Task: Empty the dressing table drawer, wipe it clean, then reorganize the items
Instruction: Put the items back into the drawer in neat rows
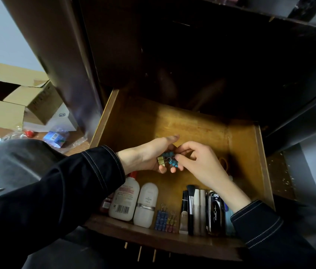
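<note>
Head view: wooden drawer (250,152) pulled open at centre frame; left hand (149,156) cupped palm-up over it, cradling teal and yellow binder clips (167,160); right hand (201,162) just beside, fingertips pinched on one teal clip. Along the drawer's near edge, lower centre: two white bottles (134,200), more clips (166,218), a makeup brush (190,206), tubes, a dark case (215,210); cardboard boxes (8,98) at left of frame.

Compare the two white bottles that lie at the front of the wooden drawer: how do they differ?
The left white plastic bottle has a red cap, printed text and a barcode; the right white rounded bottle is plain, with only a silver band around its middle. The left bottle looks wider; the right one looks slimmer, with rounded ends. Both lie flat, side by side, beside the dark blue binder clips.
</note>
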The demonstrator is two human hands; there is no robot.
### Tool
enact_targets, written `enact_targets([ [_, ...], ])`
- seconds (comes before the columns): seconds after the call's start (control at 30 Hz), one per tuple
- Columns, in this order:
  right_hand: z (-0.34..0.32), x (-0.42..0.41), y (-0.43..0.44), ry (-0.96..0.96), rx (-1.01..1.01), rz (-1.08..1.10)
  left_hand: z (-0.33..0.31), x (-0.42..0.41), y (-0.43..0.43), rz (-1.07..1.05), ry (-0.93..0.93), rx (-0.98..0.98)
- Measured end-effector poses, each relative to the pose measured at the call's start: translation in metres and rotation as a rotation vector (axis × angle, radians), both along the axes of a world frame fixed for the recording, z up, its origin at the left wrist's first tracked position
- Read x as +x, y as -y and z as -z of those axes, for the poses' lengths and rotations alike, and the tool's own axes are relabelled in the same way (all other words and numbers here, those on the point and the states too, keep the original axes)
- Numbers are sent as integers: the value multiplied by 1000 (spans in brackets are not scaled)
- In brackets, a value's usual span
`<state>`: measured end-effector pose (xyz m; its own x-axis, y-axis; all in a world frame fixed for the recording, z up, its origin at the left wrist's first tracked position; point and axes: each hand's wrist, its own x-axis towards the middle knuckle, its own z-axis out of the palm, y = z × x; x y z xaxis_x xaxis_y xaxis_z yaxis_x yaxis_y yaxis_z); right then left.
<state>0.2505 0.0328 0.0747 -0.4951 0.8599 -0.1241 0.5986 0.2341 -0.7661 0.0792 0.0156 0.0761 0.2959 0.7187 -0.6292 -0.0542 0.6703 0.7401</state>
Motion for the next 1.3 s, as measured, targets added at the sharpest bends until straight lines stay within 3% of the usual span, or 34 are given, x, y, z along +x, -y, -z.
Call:
enact_targets([
  [0.77,-2,5,-8,-144,-3,230,2,-2,-1,95,-13,42],
  [0.93,-1,5,-8,-68,-10,173,4,-4,-1,57,-58,44],
  [1.07,-3,17,-16,25,59,226,5,-7,-5,-182,-103,16],
  [1.2,3,14,-8,392,-139,-90,6,-10,-7,-313,14,-3],
  [1.3,7,10,0,449,-260,-258,7,-11,-6,-296,56,-29],
])
